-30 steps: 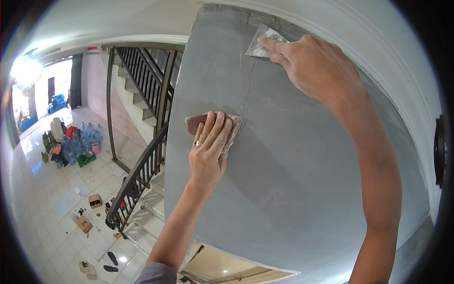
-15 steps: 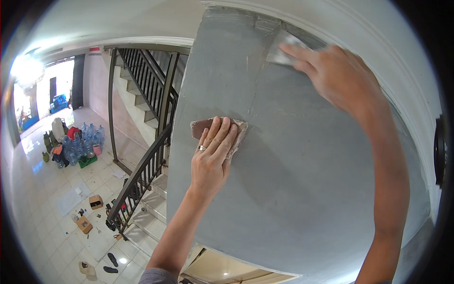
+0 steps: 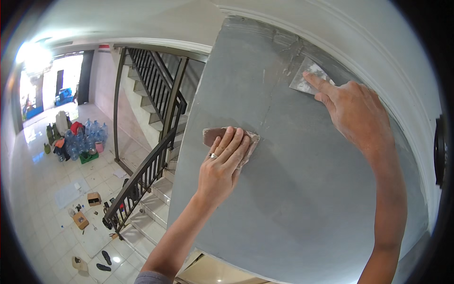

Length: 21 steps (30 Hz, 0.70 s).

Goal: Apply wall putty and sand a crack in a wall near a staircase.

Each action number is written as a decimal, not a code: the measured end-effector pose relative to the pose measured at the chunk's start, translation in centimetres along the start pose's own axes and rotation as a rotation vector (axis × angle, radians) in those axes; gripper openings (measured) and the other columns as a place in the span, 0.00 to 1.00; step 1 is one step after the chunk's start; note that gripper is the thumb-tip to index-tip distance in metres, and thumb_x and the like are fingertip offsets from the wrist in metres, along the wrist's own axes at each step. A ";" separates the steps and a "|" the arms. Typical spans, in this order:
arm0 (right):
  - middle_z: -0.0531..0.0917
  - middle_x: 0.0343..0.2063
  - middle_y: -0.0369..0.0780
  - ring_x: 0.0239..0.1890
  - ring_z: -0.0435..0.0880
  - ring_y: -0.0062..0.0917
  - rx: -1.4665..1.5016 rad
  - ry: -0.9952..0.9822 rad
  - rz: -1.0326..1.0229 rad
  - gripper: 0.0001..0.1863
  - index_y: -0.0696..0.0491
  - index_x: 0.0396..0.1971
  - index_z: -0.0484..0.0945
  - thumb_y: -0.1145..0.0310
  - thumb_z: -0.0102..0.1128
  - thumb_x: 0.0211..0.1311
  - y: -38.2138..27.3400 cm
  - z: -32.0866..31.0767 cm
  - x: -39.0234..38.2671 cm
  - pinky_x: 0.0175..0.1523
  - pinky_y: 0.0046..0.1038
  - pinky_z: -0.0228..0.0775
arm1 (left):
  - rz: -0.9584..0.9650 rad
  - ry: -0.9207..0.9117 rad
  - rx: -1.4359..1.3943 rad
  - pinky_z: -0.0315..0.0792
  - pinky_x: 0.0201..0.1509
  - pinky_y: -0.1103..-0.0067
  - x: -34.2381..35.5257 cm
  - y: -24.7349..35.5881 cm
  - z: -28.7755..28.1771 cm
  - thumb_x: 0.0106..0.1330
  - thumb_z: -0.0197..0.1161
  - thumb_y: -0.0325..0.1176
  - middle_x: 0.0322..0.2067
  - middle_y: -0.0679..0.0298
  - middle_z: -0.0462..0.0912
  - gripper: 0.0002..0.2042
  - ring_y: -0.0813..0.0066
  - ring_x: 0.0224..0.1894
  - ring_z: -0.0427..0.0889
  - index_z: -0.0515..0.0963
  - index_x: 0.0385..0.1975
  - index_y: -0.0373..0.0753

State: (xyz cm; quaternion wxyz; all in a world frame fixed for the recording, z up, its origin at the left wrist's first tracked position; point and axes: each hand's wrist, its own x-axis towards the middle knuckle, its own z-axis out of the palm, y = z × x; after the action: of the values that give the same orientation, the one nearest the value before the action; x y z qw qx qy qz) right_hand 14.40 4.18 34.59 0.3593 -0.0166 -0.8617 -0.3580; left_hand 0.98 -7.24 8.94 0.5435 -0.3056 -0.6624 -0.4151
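My right hand (image 3: pixel 362 113) grips a putty knife (image 3: pixel 309 73), its index finger stretched along the whitish, smeared metal blade. The blade lies against the upper part of a grey wall (image 3: pixel 302 189), below the white moulding. Wet-looking ridges of filler (image 3: pixel 293 47) show just above and left of the blade. Lower and to the left, my left hand (image 3: pixel 220 175) holds a flat reddish-brown plate (image 3: pixel 215 136) with pale crusted edges. Its fingers lie across the plate's face, and the thumb is hidden. A ring is on one finger.
White moulding (image 3: pixel 369 52) borders the wall above and to the right. At left a dark metal railing (image 3: pixel 142 182) runs beside tiled stairs (image 3: pixel 153 206). On the floor far below are large water bottles (image 3: pixel 85 139), open cardboard boxes (image 3: pixel 80 219), sandals (image 3: pixel 105 260) and a cap (image 3: pixel 79 264).
The view has shifted, so the wall appears further right and lower. My right hand has moved the putty knife down and right along the wall. My left hand keeps its hold on the plate.
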 end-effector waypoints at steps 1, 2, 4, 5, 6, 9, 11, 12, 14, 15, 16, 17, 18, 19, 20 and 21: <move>0.89 0.36 0.43 0.39 0.89 0.39 -0.024 0.031 0.006 0.18 0.32 0.60 0.81 0.61 0.54 0.75 0.0 -0.1 -0.2 0.47 0.42 0.82 | 0.011 0.008 -0.006 0.61 0.76 0.61 -0.1 0.0 0.3 0.65 0.59 0.19 0.68 0.55 0.74 0.24 0.56 0.74 0.67 0.78 0.63 0.37; 0.89 0.35 0.42 0.39 0.89 0.38 -0.048 0.062 0.013 0.18 0.32 0.60 0.81 0.62 0.54 0.75 0.0 -0.1 -0.4 0.47 0.42 0.82 | 0.023 0.016 -0.012 0.60 0.77 0.61 -0.2 0.1 0.5 0.65 0.60 0.19 0.68 0.55 0.73 0.24 0.56 0.74 0.66 0.77 0.63 0.36; 0.89 0.34 0.42 0.38 0.89 0.38 0.000 0.082 -0.011 0.19 0.32 0.60 0.81 0.63 0.55 0.74 -0.7 -0.1 0.5 0.47 0.42 0.82 | 0.002 0.029 -0.037 0.59 0.77 0.60 -0.4 -0.2 0.6 0.65 0.60 0.20 0.69 0.54 0.72 0.24 0.54 0.75 0.65 0.77 0.64 0.36; 0.89 0.34 0.42 0.37 0.89 0.38 0.048 0.107 -0.035 0.19 0.32 0.61 0.81 0.64 0.55 0.74 -1.0 0.1 0.9 0.47 0.41 0.82 | -0.021 0.049 -0.042 0.59 0.77 0.59 -0.6 -0.3 0.7 0.65 0.60 0.20 0.69 0.54 0.72 0.24 0.53 0.75 0.64 0.76 0.64 0.36; 0.89 0.34 0.42 0.37 0.89 0.38 0.052 0.108 -0.032 0.19 0.32 0.61 0.81 0.64 0.55 0.74 -0.7 0.5 0.3 0.47 0.41 0.82 | -0.044 0.070 -0.047 0.58 0.77 0.59 -0.7 -0.3 1.0 0.66 0.60 0.19 0.69 0.53 0.72 0.25 0.52 0.75 0.64 0.76 0.64 0.36; 0.89 0.35 0.42 0.38 0.89 0.39 0.086 0.089 -0.103 0.20 0.33 0.62 0.80 0.65 0.54 0.74 -0.2 1.8 -0.2 0.48 0.42 0.83 | -0.048 0.096 0.004 0.59 0.77 0.58 -0.9 -0.3 1.9 0.67 0.61 0.21 0.70 0.53 0.71 0.25 0.51 0.75 0.63 0.75 0.66 0.36; 0.89 0.34 0.42 0.38 0.89 0.40 0.011 0.019 -0.064 0.21 0.33 0.63 0.79 0.68 0.53 0.73 -0.6 1.8 0.1 0.47 0.43 0.83 | -0.046 0.106 0.000 0.59 0.76 0.57 -0.9 0.4 2.4 0.67 0.62 0.21 0.70 0.53 0.70 0.26 0.51 0.75 0.64 0.74 0.67 0.38; 0.89 0.34 0.42 0.38 0.89 0.40 0.015 0.013 -0.065 0.21 0.33 0.63 0.79 0.68 0.53 0.73 -1.1 1.9 1.2 0.47 0.43 0.83 | -0.049 0.099 0.001 0.59 0.76 0.57 -0.8 0.6 2.4 0.67 0.62 0.21 0.70 0.53 0.70 0.26 0.51 0.75 0.64 0.74 0.67 0.38; 0.88 0.31 0.44 0.36 0.89 0.41 0.079 0.215 -0.190 0.20 0.32 0.62 0.79 0.65 0.53 0.74 -2.6 2.3 4.0 0.44 0.45 0.81 | -0.041 0.124 0.002 0.60 0.76 0.57 -0.6 0.2 2.5 0.67 0.62 0.22 0.70 0.54 0.71 0.26 0.51 0.74 0.64 0.74 0.67 0.38; 0.88 0.31 0.44 0.36 0.89 0.41 0.080 0.210 -0.191 0.20 0.32 0.62 0.79 0.65 0.53 0.74 -2.8 1.9 3.8 0.44 0.45 0.81 | -0.061 0.111 0.007 0.60 0.76 0.58 -0.7 0.2 2.3 0.67 0.62 0.22 0.70 0.55 0.71 0.26 0.53 0.74 0.65 0.74 0.67 0.39; 0.87 0.30 0.45 0.36 0.88 0.41 0.041 0.168 -0.171 0.20 0.32 0.62 0.79 0.65 0.53 0.74 -3.1 0.9 3.6 0.44 0.45 0.81 | -0.066 0.112 0.009 0.60 0.76 0.58 -0.7 -0.1 2.0 0.67 0.62 0.22 0.70 0.55 0.71 0.26 0.53 0.74 0.65 0.74 0.67 0.39; 0.86 0.30 0.46 0.36 0.88 0.41 0.004 0.129 -0.158 0.20 0.32 0.62 0.79 0.64 0.53 0.74 -3.3 0.2 3.2 0.44 0.45 0.80 | -0.070 0.103 -0.018 0.60 0.76 0.58 -0.7 -0.2 1.7 0.67 0.62 0.23 0.69 0.55 0.72 0.25 0.54 0.74 0.65 0.75 0.66 0.38; 0.86 0.30 0.46 0.36 0.88 0.41 0.006 0.130 -0.170 0.20 0.32 0.62 0.79 0.64 0.53 0.74 -2.9 0.2 2.2 0.44 0.45 0.80 | -0.075 0.095 -0.047 0.60 0.76 0.59 -0.6 -0.3 1.4 0.68 0.62 0.23 0.69 0.56 0.72 0.24 0.55 0.74 0.65 0.75 0.66 0.38; 0.86 0.31 0.47 0.37 0.88 0.41 -0.013 0.064 -0.118 0.20 0.32 0.63 0.79 0.64 0.53 0.75 -1.5 0.6 0.8 0.44 0.45 0.80 | -0.069 0.080 -0.045 0.60 0.77 0.60 -0.4 0.1 1.4 0.68 0.62 0.23 0.69 0.56 0.73 0.23 0.55 0.74 0.66 0.76 0.65 0.38; 0.86 0.32 0.48 0.38 0.88 0.42 -0.033 -0.002 -0.064 0.20 0.32 0.63 0.78 0.64 0.52 0.75 -0.8 0.8 0.1 0.45 0.46 0.80 | -0.080 0.086 -0.043 0.60 0.77 0.60 -0.4 0.4 1.6 0.68 0.62 0.23 0.69 0.56 0.73 0.23 0.55 0.74 0.66 0.76 0.65 0.38; 0.86 0.32 0.48 0.38 0.88 0.42 -0.035 -0.002 -0.075 0.20 0.32 0.63 0.78 0.64 0.52 0.75 -0.7 0.9 0.3 0.45 0.46 0.80 | -0.064 0.088 -0.030 0.60 0.77 0.60 -0.3 0.7 1.9 0.68 0.62 0.24 0.69 0.56 0.73 0.23 0.55 0.74 0.66 0.76 0.65 0.39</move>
State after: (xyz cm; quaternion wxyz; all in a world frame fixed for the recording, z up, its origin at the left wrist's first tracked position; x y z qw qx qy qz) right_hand 13.36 4.15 33.90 0.3446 0.0093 -0.8556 -0.3861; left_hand 0.83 -5.24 8.67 0.5540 -0.2737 -0.6411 -0.4552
